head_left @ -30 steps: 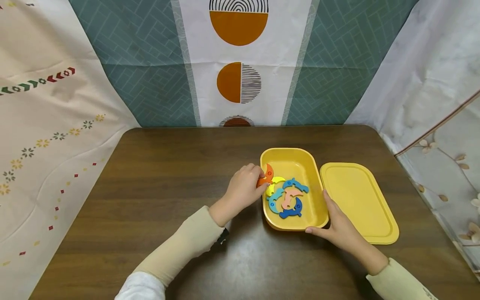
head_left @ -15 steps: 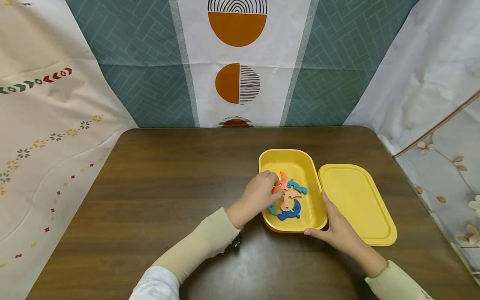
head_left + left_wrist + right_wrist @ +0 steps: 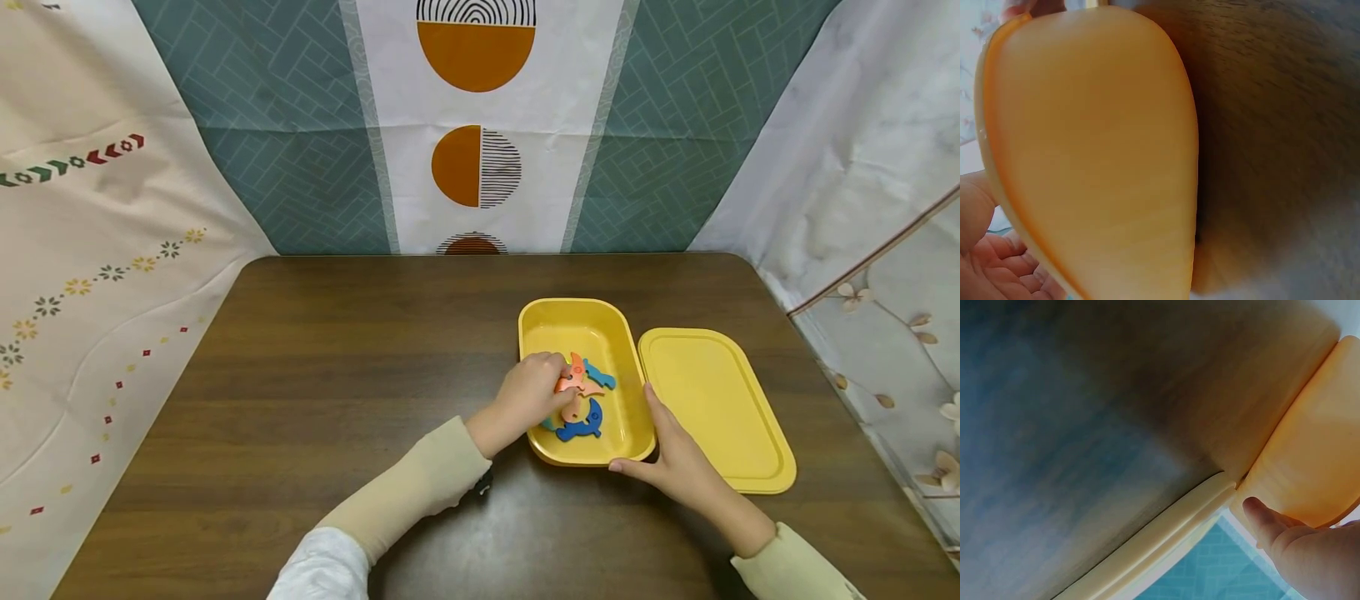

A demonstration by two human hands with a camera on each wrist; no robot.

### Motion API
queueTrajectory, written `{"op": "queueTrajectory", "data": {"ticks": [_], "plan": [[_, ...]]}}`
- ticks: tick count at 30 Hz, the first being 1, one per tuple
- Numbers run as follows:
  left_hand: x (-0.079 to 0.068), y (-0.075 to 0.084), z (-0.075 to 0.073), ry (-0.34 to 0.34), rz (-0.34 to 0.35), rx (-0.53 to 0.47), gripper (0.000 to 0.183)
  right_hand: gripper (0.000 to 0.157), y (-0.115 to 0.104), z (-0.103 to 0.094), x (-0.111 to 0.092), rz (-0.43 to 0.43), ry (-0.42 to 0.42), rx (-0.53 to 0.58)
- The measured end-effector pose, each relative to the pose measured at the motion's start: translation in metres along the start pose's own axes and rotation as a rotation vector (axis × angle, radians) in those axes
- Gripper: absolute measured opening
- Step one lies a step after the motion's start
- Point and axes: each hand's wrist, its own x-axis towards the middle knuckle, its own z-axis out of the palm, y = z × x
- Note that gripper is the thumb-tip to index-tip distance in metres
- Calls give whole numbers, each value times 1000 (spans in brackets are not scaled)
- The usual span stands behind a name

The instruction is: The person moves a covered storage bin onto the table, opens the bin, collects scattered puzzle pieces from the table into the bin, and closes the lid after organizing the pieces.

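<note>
My left hand (image 3: 528, 390) reaches over the left side of a yellow box (image 3: 630, 437) and pinches an orange crescent-shaped toy piece (image 3: 577, 365) low inside it. Pink (image 3: 592, 388), dark blue (image 3: 583, 423) and blue (image 3: 602, 377) pieces lie around the fingertips. A teal piece (image 3: 549, 423) is mostly covered by the hand. My right hand (image 3: 675, 454) grips the box's front right corner, thumb at the front and fingers along the right side. In the right wrist view, its thumb (image 3: 1266, 522) touches the outer wall. The left wrist view shows mostly the box wall (image 3: 1097, 156).
A yellow lid (image 3: 720, 408) lies flat on the brown table (image 3: 360, 375), close against the box's right side. A patterned cloth (image 3: 292, 125) hangs behind the table's far edge. Other cloths hang at both sides.
My left hand has carried the orange piece from the box's left rim rightward and down among the other pieces. It now covers much of the teal and yellow ones. The right hand stays put.
</note>
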Motion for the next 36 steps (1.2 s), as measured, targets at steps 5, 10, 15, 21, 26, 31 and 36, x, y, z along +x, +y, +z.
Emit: {"op": "queueTrajectory", "data": {"ticks": [5,10,15,21,26,31,36], "plan": [[5,2,5,-14,14,2,23,118,0,0,0,1,1,2],[9,2,10,-24,24,3,21,118,0,-1,0,4,6,-6],[12,1,15,-68,9,9,18,118,1,-1,0,7,4,-9],[16,1,24,-105,0,119,19,118,1,0,0,-1,-2,4],[17,2,29,-85,14,205,21,118,1,0,-1,-2,4,0],[16,2,31,-50,11,269,20,118,0,0,0,-4,11,-16],[15,2,33,-36,4,304,22,118,-1,0,-1,-1,5,-10]]}}
